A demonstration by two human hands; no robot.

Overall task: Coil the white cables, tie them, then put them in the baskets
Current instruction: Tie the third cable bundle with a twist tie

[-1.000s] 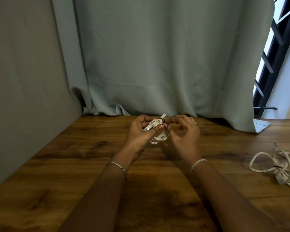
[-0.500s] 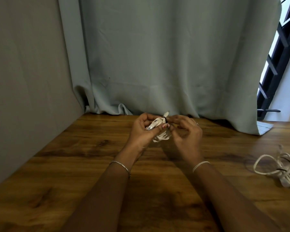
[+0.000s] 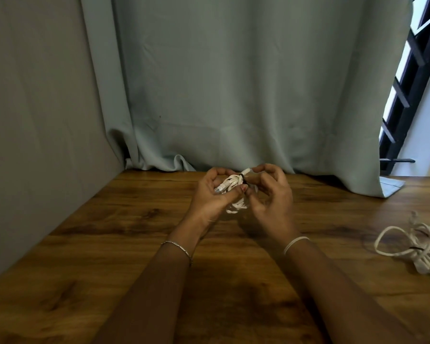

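Above the far middle of the table, just in front of the curtain, both hands held one small coil of white cable clear of the wood. The left hand cupped it from the left, palm turned inward. Its fingers were curled round the back of the bundle and its thumb pressed across the front, so the strands sat clamped in its grip. A grey-tipped plug showed inside that palm, and a few loops hung out below the thumb. A black tie crossed the bundle near its top, and a short white end stuck up just past it.

The right hand met the coil from the right. Its forefinger arched over and its thumb came in beneath, the two narrowed onto the coil at the tie. Whether they gripped the tie itself or the white end beside it could not be told. Its other fingers were loosely curled and held nothing.

A thin bracelet circled the left wrist and a pale band the right. Well apart, at the right edge, a second cable lay on the table in loose, untidy loops, with a dark strip across its strands. A grey wall stood along the left side, and a black grille showed past the curtain's right edge.
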